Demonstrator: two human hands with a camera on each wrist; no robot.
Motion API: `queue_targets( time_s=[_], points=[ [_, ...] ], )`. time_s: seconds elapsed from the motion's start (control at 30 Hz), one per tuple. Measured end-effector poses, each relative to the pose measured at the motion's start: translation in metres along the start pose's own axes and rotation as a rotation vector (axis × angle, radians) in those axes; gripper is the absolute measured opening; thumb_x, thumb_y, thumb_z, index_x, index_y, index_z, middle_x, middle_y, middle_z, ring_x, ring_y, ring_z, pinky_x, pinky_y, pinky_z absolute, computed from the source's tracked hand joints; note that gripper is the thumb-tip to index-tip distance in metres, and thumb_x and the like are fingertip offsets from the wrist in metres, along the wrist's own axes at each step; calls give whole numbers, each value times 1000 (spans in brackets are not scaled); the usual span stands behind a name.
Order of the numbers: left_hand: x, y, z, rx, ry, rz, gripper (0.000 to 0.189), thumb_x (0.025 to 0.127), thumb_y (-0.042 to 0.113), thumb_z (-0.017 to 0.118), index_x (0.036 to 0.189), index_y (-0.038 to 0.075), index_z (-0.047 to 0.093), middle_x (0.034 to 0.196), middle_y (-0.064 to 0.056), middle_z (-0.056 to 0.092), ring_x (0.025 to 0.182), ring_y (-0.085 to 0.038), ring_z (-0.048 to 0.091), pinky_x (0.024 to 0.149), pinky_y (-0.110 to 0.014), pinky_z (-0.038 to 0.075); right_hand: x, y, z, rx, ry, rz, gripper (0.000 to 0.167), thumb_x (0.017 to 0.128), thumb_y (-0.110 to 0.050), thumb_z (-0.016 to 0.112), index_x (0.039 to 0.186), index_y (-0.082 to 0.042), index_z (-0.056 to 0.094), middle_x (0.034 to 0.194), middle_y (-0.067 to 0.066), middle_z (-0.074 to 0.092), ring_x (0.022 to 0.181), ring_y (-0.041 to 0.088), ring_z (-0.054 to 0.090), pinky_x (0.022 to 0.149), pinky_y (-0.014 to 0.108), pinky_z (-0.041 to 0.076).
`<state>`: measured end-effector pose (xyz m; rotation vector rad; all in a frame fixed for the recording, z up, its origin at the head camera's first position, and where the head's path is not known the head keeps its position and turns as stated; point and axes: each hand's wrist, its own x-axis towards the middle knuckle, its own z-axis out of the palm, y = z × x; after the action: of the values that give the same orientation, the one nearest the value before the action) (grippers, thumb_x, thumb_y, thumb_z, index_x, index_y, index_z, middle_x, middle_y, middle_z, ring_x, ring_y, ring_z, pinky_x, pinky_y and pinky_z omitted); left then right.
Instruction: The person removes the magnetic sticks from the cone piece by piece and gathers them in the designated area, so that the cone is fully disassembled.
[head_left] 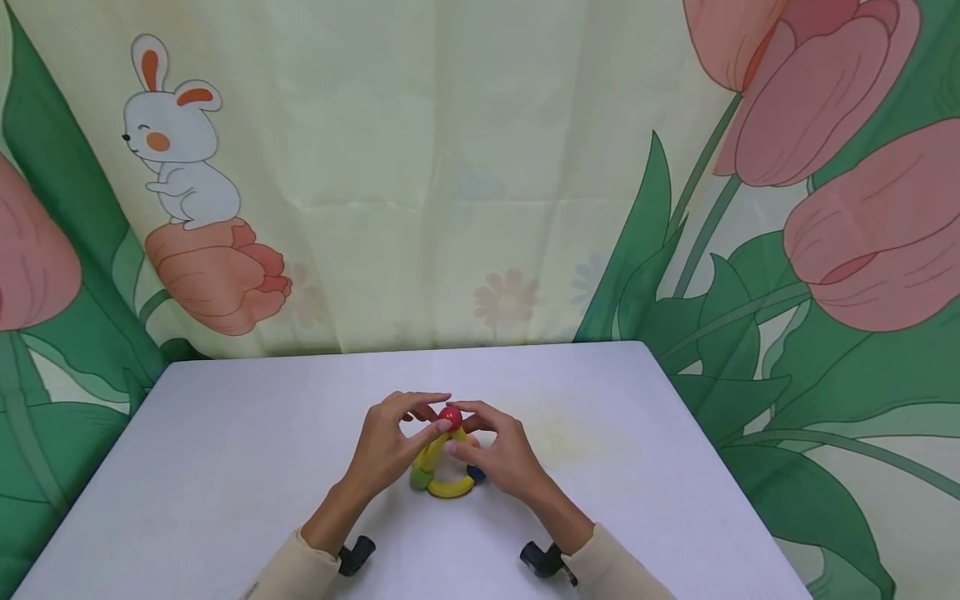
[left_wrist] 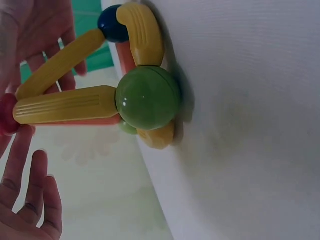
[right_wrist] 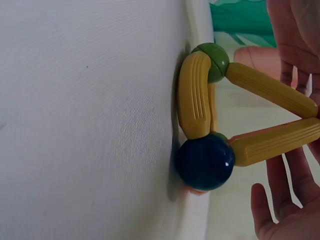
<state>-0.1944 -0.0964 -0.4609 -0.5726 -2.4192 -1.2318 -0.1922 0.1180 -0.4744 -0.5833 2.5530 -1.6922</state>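
Observation:
A pyramid of sticks and balls stands on the white table, with a red ball [head_left: 450, 417] at its apex. Thumb and fingers of my left hand [head_left: 387, 442] hold that ball from the left. From the right, my right hand [head_left: 504, 454] holds the top, its index finger at the ball and its thumb by a yellow stick [right_wrist: 277, 141]. Another straight yellow stick [left_wrist: 67, 104] slopes down to a green ball [left_wrist: 147, 97]. A curved yellow stick [head_left: 450, 490] joins that to a blue ball [right_wrist: 205, 164]. At the back, an orange-red stick and another green ball [left_wrist: 128, 126] are partly hidden.
The white table [head_left: 247, 467] surrounds the pyramid on all sides. Behind it hangs a curtain [head_left: 360, 167] printed with a rabbit and tulips. A black wrist camera [head_left: 356, 556] sits under the left wrist and another black camera [head_left: 542, 559] under the right.

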Motion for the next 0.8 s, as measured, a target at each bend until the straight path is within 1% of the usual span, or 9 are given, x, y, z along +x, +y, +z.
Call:
queue_targets(
  time_s=[0.1,0.2,0.27,0.33,0.47,0.63,0.7,0.8],
  points=[
    [2,2,1,6,1,-2,34,89,37,87,121,29,80,92,14,78,89,-8,68,82,-40,60,3,0,2,23,1,-1,46,92,-30,85,136,-34,70,114,-6,77,111,18,69,104,58,53],
    [4,4,1,24,-2,-1,30,88,40,87,116,28,81,91,15,78,89,-4,65,80,-35,58,7,1,4,30,11,-6,39,93,-25,85,129,-31,73,109,-8,77,105,16,70,104,49,54],
    [4,5,1,36,-5,-3,30,88,41,88,114,28,82,91,15,78,90,-4,65,79,-32,57,10,2,5,34,17,-9,35,93,-24,85,126,-29,75,107,-7,77,101,15,70,105,45,55],
    [5,6,1,47,-5,-4,30,87,42,88,113,28,82,89,15,77,89,-4,65,79,-31,56,12,2,6,36,19,0,33,93,-25,84,124,-28,75,105,-6,76,98,15,69,101,39,56],
    [6,10,1,97,-8,-1,31,84,42,91,110,27,81,84,14,74,87,-4,63,76,-28,54,15,4,8,48,15,6,31,93,-26,84,124,-24,77,107,-2,78,98,16,68,96,34,57],
    [7,17,2,183,-28,-3,37,81,43,93,110,25,79,83,9,74,88,-5,54,74,-27,50,16,5,9,65,26,-1,30,93,-21,84,122,-18,78,107,3,79,97,18,67,89,28,57],
    [7,19,2,202,-29,-3,37,81,42,93,111,24,79,83,8,74,88,-6,52,72,-26,49,16,5,9,67,30,4,29,92,-20,84,121,-18,79,106,4,78,96,18,66,87,28,57],
    [6,21,3,202,-23,-10,32,84,40,91,109,23,79,82,10,73,87,-5,52,70,-25,48,16,3,9,63,27,12,29,92,-20,85,121,-19,79,106,3,78,96,18,66,86,31,59]
  ],
)
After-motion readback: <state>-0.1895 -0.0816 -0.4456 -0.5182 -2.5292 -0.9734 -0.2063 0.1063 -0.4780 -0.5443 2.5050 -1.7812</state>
